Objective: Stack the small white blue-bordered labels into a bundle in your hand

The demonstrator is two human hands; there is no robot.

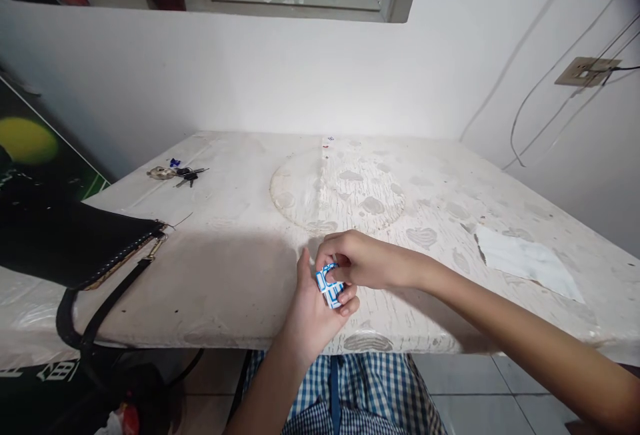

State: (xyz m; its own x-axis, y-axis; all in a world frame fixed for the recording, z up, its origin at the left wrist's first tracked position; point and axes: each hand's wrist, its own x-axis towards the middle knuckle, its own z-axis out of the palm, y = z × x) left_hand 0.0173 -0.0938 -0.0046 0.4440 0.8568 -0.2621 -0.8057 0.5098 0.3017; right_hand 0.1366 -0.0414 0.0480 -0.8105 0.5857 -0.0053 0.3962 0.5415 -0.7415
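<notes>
Above the near edge of the table, a small white block with blue outlines (334, 296) sits between my two hands; its exact kind cannot be made out. My left hand (313, 311) cups it from below and the left side, fingers curled round its right side. From above, my right hand (350, 258) reaches in with bent fingers and grips the block's upper part. The fingers hide some of its surface.
A stained, patterned cover lies over the table (240, 275). At the left are a black bag (75, 241) with a strap and a bunch of keys (187, 175). A white tissue (525, 261) lies on the right. Behind stands a white wall (300, 75).
</notes>
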